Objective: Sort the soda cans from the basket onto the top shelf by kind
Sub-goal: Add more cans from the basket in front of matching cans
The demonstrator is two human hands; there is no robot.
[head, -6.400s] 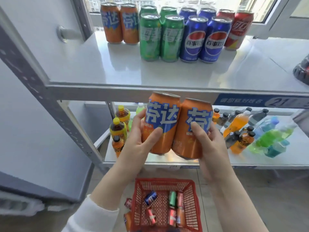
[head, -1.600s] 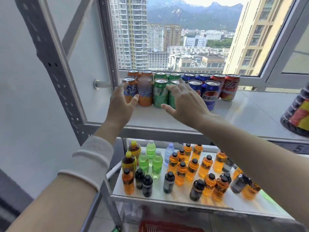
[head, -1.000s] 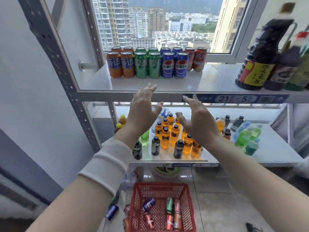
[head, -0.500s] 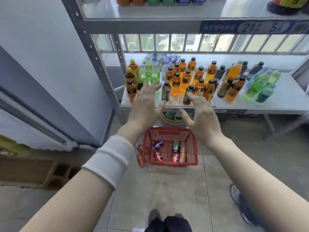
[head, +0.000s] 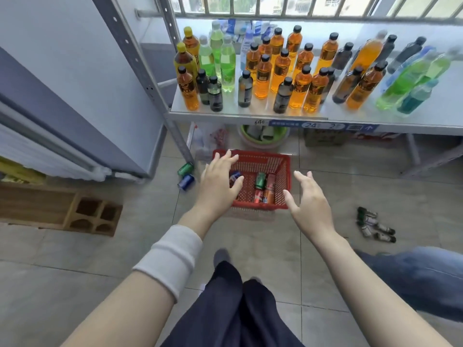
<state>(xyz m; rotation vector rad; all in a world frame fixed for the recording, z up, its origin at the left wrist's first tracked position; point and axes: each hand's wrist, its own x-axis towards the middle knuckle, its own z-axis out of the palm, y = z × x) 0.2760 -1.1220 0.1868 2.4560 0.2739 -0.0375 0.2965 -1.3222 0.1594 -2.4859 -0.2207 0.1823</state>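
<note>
A red plastic basket (head: 284, 161) stands on the tiled floor below the shelf. In it lie a green can (head: 260, 180), a red can (head: 258, 195), an orange can (head: 269, 190) and a blue can (head: 235, 176), which my left hand partly covers. My left hand (head: 219, 180) hovers over the basket's left half with its fingers spread, holding nothing. My right hand (head: 309, 200) is spread open just right of the basket's rim, also holding nothing. The top shelf is out of view.
A green can (head: 186, 168) and a blue can (head: 186, 182) lie on the floor left of the basket. The lower shelf (head: 250, 113) carries several drink bottles. A green bowl (head: 264, 136) sits under it. Small bottles (head: 373, 225) lie at right; a wooden box (head: 95, 216) at left.
Both hands let go of the orange cans on the top shelf, then came down past the lower shelf to the basket. The view tilted from the top shelf to the floor.
</note>
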